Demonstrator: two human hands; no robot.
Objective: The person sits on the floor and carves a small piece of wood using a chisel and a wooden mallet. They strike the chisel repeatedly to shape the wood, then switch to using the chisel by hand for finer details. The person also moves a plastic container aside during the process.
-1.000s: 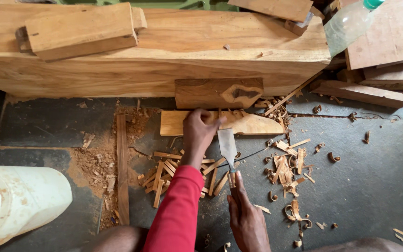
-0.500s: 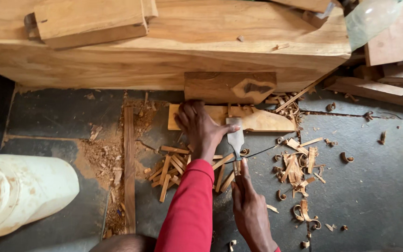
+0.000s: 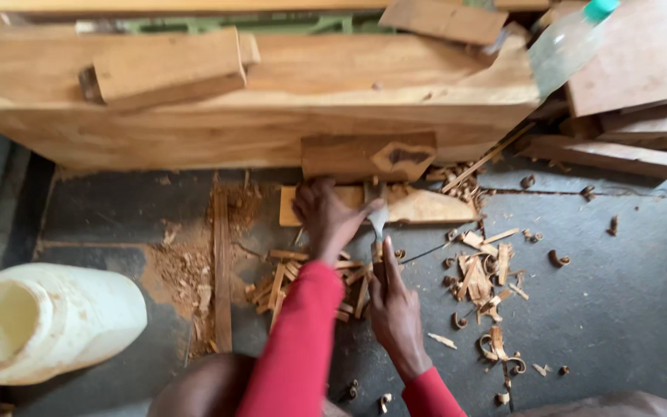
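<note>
Since the earlier frame, your chisel has edged closer to the board. Your right hand clenches its handle; your left hand presses flat on the board, fingers spread.

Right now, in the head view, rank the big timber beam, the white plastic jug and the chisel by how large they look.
1. Timber beam, largest.
2. White jug; nearer the camera, so somewhat flattered.
3. Chisel, smallest, partly hidden by the right hand.

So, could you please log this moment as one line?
left hand: presses small wood piece | right hand: grips chisel | chips on floor
</note>
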